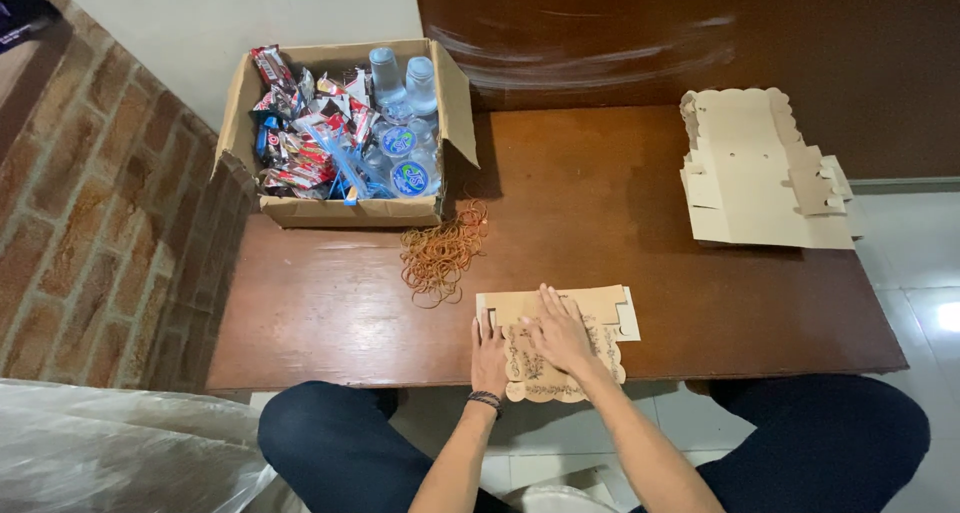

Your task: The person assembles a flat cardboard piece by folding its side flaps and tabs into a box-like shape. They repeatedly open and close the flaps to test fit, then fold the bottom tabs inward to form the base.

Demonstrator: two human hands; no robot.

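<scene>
A flat brown cardboard cut-out [600, 308] with dark ornamental printing lies at the near edge of the wooden table [330, 313]. Both my hands rest flat on it. My left hand [489, 355], with a dark band at the wrist, presses its left part. My right hand [560, 333] lies across the middle with fingers spread. Neither hand grips anything.
An open cardboard box [340, 211] at the back left holds snack packets and sealed water cups. A heap of rubber bands [442, 253] lies in front of it. A stack of flat unfolded cardboard blanks [760, 173] sits at the back right. Brick wall at left.
</scene>
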